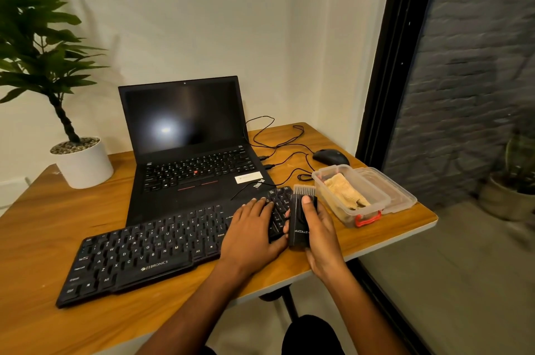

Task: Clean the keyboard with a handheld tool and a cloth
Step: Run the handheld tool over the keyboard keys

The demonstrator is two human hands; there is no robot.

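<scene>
A black keyboard (150, 250) lies slantwise across a wooden table (34, 238), its long axis running from the near left corner up toward the far right. Its right end — the number pad — is covered by the left hand (252, 227), laid flat with fingers straight and lightly spread. Just beside that end, the right hand (318, 227) is wrapped around a black brush (302, 218), thumb pressed on its face, bristles pointed away from the person. The brush is thus nearest the keyboard's right end, so sweeping would probably begin there and travel leftward along the rows. Further right, a folded cloth (346, 191) sits in an open plastic box (373, 204) — untouched. A laptop (188, 134) stands open behind.
</scene>
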